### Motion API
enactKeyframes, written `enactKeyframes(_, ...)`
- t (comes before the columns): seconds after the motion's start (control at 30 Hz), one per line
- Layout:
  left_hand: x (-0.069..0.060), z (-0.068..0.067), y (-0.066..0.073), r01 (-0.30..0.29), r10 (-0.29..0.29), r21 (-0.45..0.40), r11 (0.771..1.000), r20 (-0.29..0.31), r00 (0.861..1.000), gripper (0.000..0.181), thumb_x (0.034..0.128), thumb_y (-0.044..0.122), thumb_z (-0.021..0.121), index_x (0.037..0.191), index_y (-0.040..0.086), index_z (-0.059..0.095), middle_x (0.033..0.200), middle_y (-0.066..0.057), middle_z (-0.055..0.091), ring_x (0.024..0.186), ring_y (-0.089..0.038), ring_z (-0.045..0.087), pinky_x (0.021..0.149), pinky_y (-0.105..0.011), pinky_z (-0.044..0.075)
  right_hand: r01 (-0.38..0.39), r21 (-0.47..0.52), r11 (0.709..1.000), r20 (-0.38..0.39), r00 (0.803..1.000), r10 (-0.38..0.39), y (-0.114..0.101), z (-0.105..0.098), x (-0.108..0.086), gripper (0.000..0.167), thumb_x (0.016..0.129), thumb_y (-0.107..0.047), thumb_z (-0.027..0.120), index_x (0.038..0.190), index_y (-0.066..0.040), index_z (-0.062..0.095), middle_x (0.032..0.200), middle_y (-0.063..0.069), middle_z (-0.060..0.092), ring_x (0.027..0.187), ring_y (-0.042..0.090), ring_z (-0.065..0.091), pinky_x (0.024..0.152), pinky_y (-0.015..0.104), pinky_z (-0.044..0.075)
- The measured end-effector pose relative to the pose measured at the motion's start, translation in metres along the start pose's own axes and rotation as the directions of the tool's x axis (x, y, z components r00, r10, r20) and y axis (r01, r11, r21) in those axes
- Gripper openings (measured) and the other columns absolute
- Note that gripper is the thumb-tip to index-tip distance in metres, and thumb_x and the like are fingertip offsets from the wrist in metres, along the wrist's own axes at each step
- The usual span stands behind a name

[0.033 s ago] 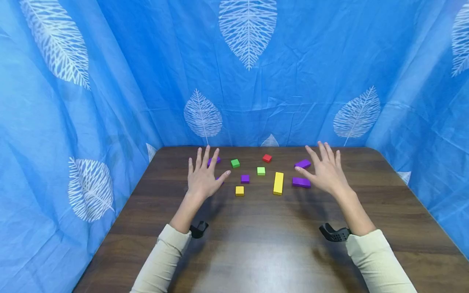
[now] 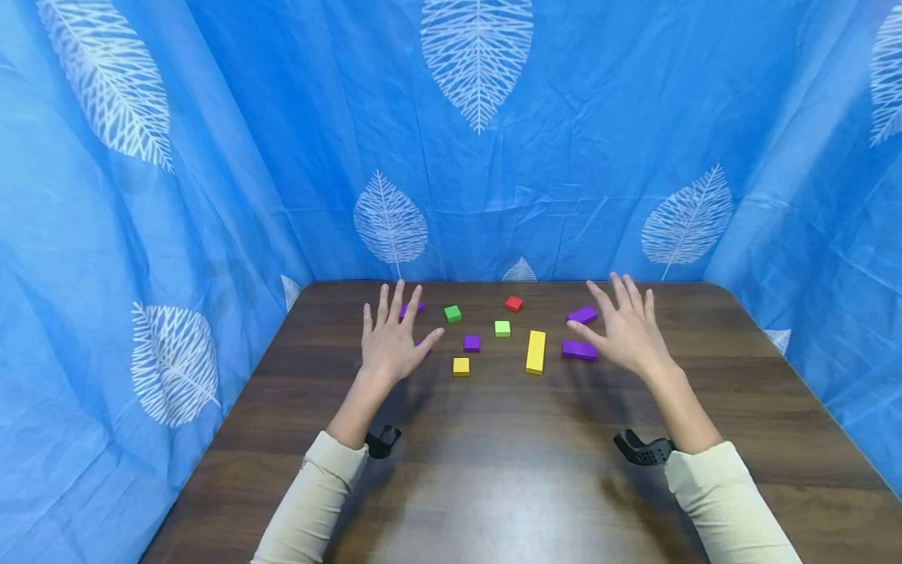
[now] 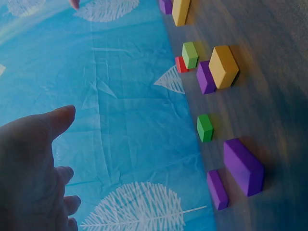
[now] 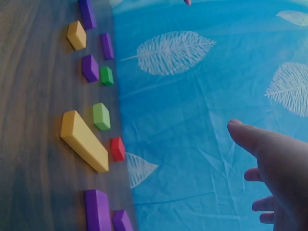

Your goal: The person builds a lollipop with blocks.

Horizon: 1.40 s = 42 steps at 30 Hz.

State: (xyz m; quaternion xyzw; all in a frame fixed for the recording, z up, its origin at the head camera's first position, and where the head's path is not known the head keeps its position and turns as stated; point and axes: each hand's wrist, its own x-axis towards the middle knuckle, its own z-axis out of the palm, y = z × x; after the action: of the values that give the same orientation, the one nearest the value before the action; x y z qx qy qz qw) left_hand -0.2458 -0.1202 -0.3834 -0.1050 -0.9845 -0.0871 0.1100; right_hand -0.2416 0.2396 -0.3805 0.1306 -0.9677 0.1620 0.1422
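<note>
My left hand (image 2: 391,345) hovers over the table's left part, fingers spread and nothing held. Under it lie two purple blocks, partly hidden in the head view; the left wrist view shows the larger purple block (image 3: 243,166) and the smaller one (image 3: 217,190). On the right, my right hand (image 2: 634,337) is likewise raised with spread fingers, holding nothing. Just left of it lie a purple block (image 2: 579,351) and another purple block (image 2: 582,315). Between the hands are a long yellow block (image 2: 535,352), a small yellow block (image 2: 461,367) and a small purple block (image 2: 471,344).
Farther back lie a green block (image 2: 452,314), a light green block (image 2: 502,329) and a red block (image 2: 514,304). All rest on the brown wooden table (image 2: 479,454). A blue leaf-patterned curtain (image 2: 564,141) hangs behind and along the sides. Each wrist wears a black mount.
</note>
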Motion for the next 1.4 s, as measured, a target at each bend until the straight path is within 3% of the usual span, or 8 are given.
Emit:
enactKeyframes(0.2, 0.0, 0.011, 0.002, -0.051, 0.036, -0.142, 0.989, -0.106, 0.994, 0.072, 0.0909, 0.051, 0.048, 0.147, 0.011, 0.024, 0.151, -0.016, 0.019, 0.139, -0.031, 0.01, 0.11, -0.049, 0.013, 0.025, 0.134, 0.991, -0.015, 1.0, -0.024, -0.003, 0.012, 0.0, 0.068, 0.09, -0.044, 0.055, 0.139, -0.001, 0.036, 0.143, 0.029, 0.025, 0.133, 0.045, 0.016, 0.104, 0.063, 0.006)
enactKeyframes(0.33, -0.005, 0.033, 0.006, -0.111, 0.027, -0.289, 0.951, -0.28, 0.96, 0.057, 0.0889, 0.031, 0.061, 0.133, -0.001, 0.044, 0.135, -0.02, 0.044, 0.127, -0.033, 0.038, 0.102, -0.044, 0.034, 0.022, 0.31, 0.95, -0.067, 0.998, -0.001, -0.007, 0.037, -0.005, 0.054, 0.091, -0.029, 0.059, 0.133, 0.001, 0.043, 0.135, 0.026, 0.04, 0.125, 0.042, 0.034, 0.101, 0.058, 0.026)
enactKeyframes(0.43, -0.01, 0.055, 0.009, -0.139, 0.0, -0.39, 0.91, -0.336, 0.942, 0.045, 0.0868, 0.02, 0.065, 0.125, -0.002, 0.052, 0.124, -0.018, 0.054, 0.115, -0.03, 0.05, 0.096, -0.039, 0.042, 0.0, 0.434, 0.901, -0.103, 0.993, 0.05, -0.011, 0.062, -0.012, 0.045, 0.091, -0.021, 0.06, 0.129, 0.001, 0.048, 0.127, 0.023, 0.05, 0.116, 0.041, 0.047, 0.094, 0.053, 0.039)
enactKeyframes(0.7, -0.016, 0.099, 0.005, -0.248, 0.044, -0.596, 0.764, -0.334, 0.941, 0.033, 0.0874, 0.013, 0.064, 0.116, -0.003, 0.058, 0.113, -0.016, 0.06, 0.103, -0.029, 0.058, 0.086, -0.037, 0.049, -0.108, 0.588, 0.802, -0.078, 0.979, 0.189, -0.022, 0.117, -0.021, 0.041, 0.091, -0.018, 0.06, 0.127, 0.0, 0.052, 0.116, 0.025, 0.058, 0.101, 0.036, 0.059, 0.085, 0.041, 0.049)
enactKeyframes(0.93, -0.015, 0.121, 0.001, -0.264, 0.116, -0.64, 0.722, -0.265, 0.957, 0.031, 0.0885, 0.01, 0.062, 0.116, -0.002, 0.06, 0.112, -0.014, 0.062, 0.096, -0.026, 0.06, 0.081, -0.033, 0.051, -0.18, 0.564, 0.806, -0.061, 0.964, 0.258, -0.02, 0.142, -0.022, 0.041, 0.09, -0.016, 0.06, 0.128, -0.001, 0.053, 0.125, 0.019, 0.055, 0.111, 0.034, 0.054, 0.094, 0.042, 0.043)
enactKeyframes(1.03, -0.015, 0.128, 0.0, -0.26, 0.141, -0.654, 0.711, -0.23, 0.963, 0.03, 0.0887, 0.008, 0.061, 0.117, -0.003, 0.06, 0.112, -0.014, 0.061, 0.097, -0.026, 0.06, 0.082, -0.032, 0.051, -0.164, 0.525, 0.835, -0.069, 0.97, 0.234, -0.018, 0.146, -0.023, 0.041, 0.09, -0.015, 0.06, 0.128, -0.002, 0.054, 0.132, 0.014, 0.051, 0.12, 0.033, 0.046, 0.101, 0.044, 0.034)
enactKeyframes(1.17, -0.015, 0.135, -0.002, -0.254, 0.158, -0.626, 0.737, -0.206, 0.966, 0.029, 0.0891, 0.01, 0.061, 0.116, 0.0, 0.062, 0.114, -0.013, 0.062, 0.105, -0.025, 0.058, 0.089, -0.035, 0.047, -0.118, 0.497, 0.86, -0.083, 0.98, 0.183, -0.017, 0.147, -0.024, 0.038, 0.09, -0.013, 0.06, 0.125, -0.001, 0.056, 0.132, 0.014, 0.05, 0.123, 0.037, 0.042, 0.104, 0.049, 0.026)
enactKeyframes(1.4, -0.014, 0.14, -0.003, -0.245, 0.153, -0.605, 0.758, -0.2, 0.968, 0.027, 0.0872, 0.01, 0.063, 0.112, 0.001, 0.065, 0.111, -0.013, 0.064, 0.106, -0.027, 0.057, 0.094, -0.04, 0.042, -0.062, 0.472, 0.879, -0.11, 0.986, 0.128, -0.018, 0.152, -0.027, 0.033, 0.089, -0.011, 0.061, 0.12, 0.002, 0.059, 0.13, 0.014, 0.051, 0.119, 0.038, 0.046, 0.102, 0.051, 0.029)
